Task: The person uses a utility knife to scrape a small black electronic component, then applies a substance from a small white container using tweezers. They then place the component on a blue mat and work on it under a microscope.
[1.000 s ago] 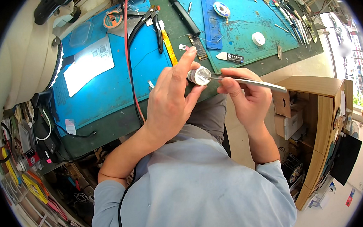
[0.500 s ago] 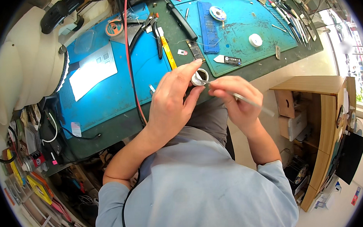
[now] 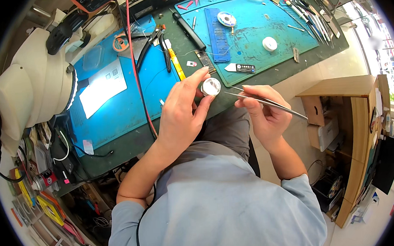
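At the left of the frame the white microscope (image 3: 33, 97) stands beside a pale sheet (image 3: 104, 90) on the blue mat (image 3: 120, 122), with black-handled pliers (image 3: 164, 55) at upper middle. Near the centre my left hand (image 3: 178, 113) is curled, thumb and fingers closed around the small white jar (image 3: 210, 87), its round end facing up toward me. Just right of the jar, my right hand (image 3: 269, 118) pinches the steel tweezers (image 3: 292, 111) between thumb and fingers, their two tips parted and clear of the jar, while a white lid (image 3: 270, 44) lies at upper right.
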Demonstrator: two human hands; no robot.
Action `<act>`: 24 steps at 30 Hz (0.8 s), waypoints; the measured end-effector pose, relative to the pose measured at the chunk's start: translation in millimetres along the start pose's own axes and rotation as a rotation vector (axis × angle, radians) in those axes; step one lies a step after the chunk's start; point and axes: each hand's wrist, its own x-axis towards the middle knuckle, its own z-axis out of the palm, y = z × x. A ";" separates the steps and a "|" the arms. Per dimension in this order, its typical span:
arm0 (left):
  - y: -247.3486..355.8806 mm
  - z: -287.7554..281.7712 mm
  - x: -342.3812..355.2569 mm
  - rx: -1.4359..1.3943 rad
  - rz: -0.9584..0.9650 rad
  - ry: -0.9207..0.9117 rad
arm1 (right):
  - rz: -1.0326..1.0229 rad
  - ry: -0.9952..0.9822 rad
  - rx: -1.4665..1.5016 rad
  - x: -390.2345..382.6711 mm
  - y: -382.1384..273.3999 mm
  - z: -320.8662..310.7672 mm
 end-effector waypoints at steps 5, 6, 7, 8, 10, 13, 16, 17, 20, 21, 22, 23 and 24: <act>0.8 2.7 0.3 -0.028 0.002 0.015 | 0.074 -0.076 0.015 -0.3 3.4 7.5; 0.7 3.7 0.0 -0.033 0.001 0.015 | 0.086 -0.042 0.029 0.3 3.6 10.0; 0.8 4.7 -0.4 -0.038 -0.001 0.016 | 0.097 -0.009 0.044 0.9 3.7 12.7; 0.8 4.8 -0.9 -0.043 -0.003 0.018 | 0.109 0.022 0.059 1.2 3.8 14.4; 0.9 3.0 -1.1 -0.031 -0.013 0.012 | 0.097 -0.018 0.027 1.0 3.8 10.5; 0.1 2.7 -1.8 -0.023 -0.009 0.011 | 0.122 -0.008 0.041 1.3 4.7 13.0; 0.8 2.6 -0.8 -0.033 -0.009 0.009 | 0.140 -0.018 0.073 0.9 7.2 13.3; 1.0 2.4 -0.5 -0.039 -0.012 0.007 | 0.141 -0.030 0.083 0.4 8.4 13.1; 2.3 0.7 4.3 0.040 0.067 0.009 | -0.048 -0.072 -0.055 4.0 9.5 14.4; 2.9 0.6 4.8 0.037 0.073 0.002 | -0.126 -0.089 -0.091 5.5 10.3 14.5; 3.4 0.7 5.2 0.034 0.079 -0.006 | -0.204 -0.105 -0.128 7.0 11.3 14.5; 3.5 0.7 5.6 0.032 0.085 -0.013 | -0.282 -0.121 -0.164 8.6 12.5 14.7; 2.4 0.9 4.7 0.035 0.085 -0.009 | -0.349 -0.121 -0.207 9.4 14.6 15.4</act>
